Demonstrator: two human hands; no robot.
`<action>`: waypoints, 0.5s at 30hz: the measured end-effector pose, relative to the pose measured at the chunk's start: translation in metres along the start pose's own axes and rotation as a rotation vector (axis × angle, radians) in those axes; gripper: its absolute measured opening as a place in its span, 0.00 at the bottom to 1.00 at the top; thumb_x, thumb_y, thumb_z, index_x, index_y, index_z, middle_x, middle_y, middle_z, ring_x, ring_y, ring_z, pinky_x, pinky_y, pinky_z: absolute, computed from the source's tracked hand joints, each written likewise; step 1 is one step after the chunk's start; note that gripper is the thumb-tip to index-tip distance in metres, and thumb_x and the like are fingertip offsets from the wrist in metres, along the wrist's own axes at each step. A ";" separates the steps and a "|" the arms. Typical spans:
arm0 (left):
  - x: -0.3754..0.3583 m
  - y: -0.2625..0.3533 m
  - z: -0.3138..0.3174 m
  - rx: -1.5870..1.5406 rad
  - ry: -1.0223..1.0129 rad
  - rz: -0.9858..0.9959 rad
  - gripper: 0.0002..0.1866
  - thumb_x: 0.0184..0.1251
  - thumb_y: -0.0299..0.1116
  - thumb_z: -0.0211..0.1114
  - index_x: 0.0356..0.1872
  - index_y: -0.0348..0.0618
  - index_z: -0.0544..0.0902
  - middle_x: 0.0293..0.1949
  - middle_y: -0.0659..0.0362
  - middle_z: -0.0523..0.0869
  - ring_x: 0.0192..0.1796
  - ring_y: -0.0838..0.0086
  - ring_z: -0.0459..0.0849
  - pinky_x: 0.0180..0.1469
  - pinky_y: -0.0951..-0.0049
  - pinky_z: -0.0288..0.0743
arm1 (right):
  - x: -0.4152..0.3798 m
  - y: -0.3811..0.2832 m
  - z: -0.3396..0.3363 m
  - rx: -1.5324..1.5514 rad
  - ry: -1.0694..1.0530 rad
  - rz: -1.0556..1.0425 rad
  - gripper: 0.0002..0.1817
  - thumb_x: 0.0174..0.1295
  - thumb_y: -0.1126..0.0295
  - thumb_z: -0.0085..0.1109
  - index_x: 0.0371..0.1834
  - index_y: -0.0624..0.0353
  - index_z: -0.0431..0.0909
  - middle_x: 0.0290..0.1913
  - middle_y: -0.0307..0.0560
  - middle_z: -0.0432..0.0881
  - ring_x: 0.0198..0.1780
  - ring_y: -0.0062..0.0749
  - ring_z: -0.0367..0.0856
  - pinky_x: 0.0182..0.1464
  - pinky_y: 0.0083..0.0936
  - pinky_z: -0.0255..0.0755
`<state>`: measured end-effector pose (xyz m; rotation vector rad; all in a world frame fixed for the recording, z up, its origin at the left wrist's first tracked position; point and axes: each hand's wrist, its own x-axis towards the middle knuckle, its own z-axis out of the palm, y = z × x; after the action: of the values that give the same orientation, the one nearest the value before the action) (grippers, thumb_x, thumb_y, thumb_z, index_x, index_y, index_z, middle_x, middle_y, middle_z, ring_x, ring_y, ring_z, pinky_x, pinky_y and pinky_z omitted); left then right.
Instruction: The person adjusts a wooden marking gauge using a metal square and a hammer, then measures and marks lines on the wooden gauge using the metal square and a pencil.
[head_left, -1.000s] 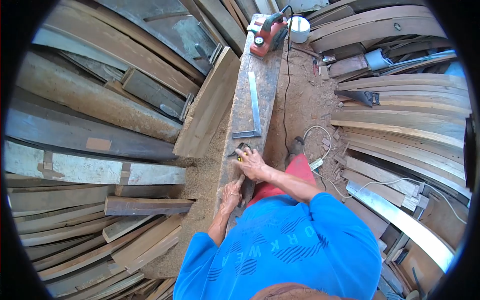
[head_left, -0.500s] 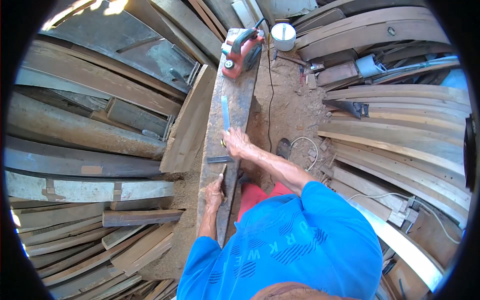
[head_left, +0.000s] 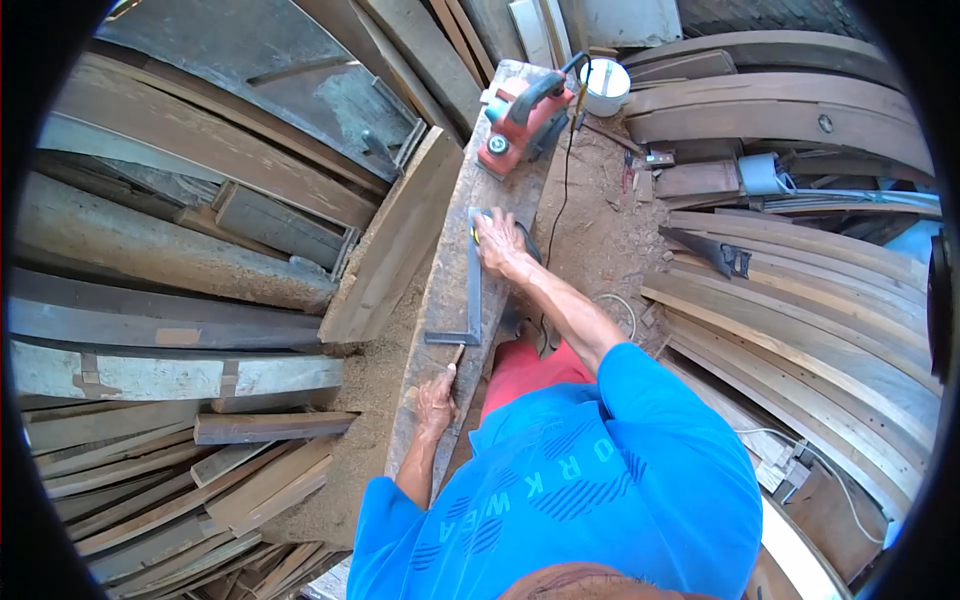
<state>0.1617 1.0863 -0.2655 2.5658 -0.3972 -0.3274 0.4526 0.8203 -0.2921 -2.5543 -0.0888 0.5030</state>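
- Right hand (head_left: 500, 245) is now by the far end of the square (head_left: 475, 290), having moved up from its middle; its fingers curl over a small yellow-and-dark thing (head_left: 475, 235), probably a tape measure.
- Left hand (head_left: 435, 400) pinches a thin stick (head_left: 455, 358), tip beside the square's short leg.
- The square lies flat on the surface (head_left: 452, 280); a sideways push from the right hand could skew it.
- Just beyond sits the planer (head_left: 515, 125), blocking farther reach. Its cord (head_left: 568, 170) hangs beside the surface; a snagging forearm could tug it.
- A bucket (head_left: 603, 88) stands beside the planer; a saw (head_left: 715, 252) rests on boards (head_left: 790, 290).
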 end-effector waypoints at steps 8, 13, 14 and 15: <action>0.002 0.011 -0.002 0.026 -0.024 -0.063 0.41 0.51 0.16 0.63 0.72 0.53 0.75 0.41 0.53 0.86 0.34 0.52 0.82 0.38 0.49 0.70 | -0.029 0.082 -0.040 0.175 0.290 0.075 0.36 0.66 0.54 0.63 0.73 0.58 0.65 0.67 0.61 0.71 0.71 0.55 0.68 0.73 0.53 0.60; 0.008 0.034 -0.008 0.252 -0.103 -0.206 0.37 0.51 0.20 0.65 0.69 0.54 0.79 0.58 0.50 0.85 0.52 0.50 0.81 0.57 0.44 0.68 | -0.003 0.250 -0.055 0.030 0.000 0.362 0.24 0.66 0.51 0.59 0.51 0.61 0.85 0.53 0.63 0.86 0.58 0.60 0.83 0.62 0.51 0.76; 0.013 0.041 -0.008 0.296 -0.119 -0.239 0.37 0.51 0.21 0.66 0.69 0.54 0.79 0.61 0.49 0.84 0.56 0.49 0.81 0.60 0.44 0.68 | 0.005 0.284 -0.060 0.023 -0.112 0.418 0.26 0.65 0.52 0.61 0.56 0.64 0.83 0.53 0.66 0.86 0.58 0.60 0.83 0.62 0.49 0.76; 0.014 0.046 -0.002 0.338 -0.117 -0.293 0.37 0.51 0.22 0.66 0.69 0.54 0.78 0.63 0.47 0.82 0.59 0.48 0.79 0.62 0.45 0.67 | 0.012 0.317 -0.060 -0.003 -0.110 0.452 0.25 0.64 0.53 0.61 0.55 0.61 0.84 0.53 0.66 0.86 0.58 0.60 0.84 0.62 0.48 0.76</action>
<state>0.1650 1.0447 -0.2417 2.9511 -0.1224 -0.5596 0.4741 0.5208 -0.4118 -2.5468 0.4582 0.8113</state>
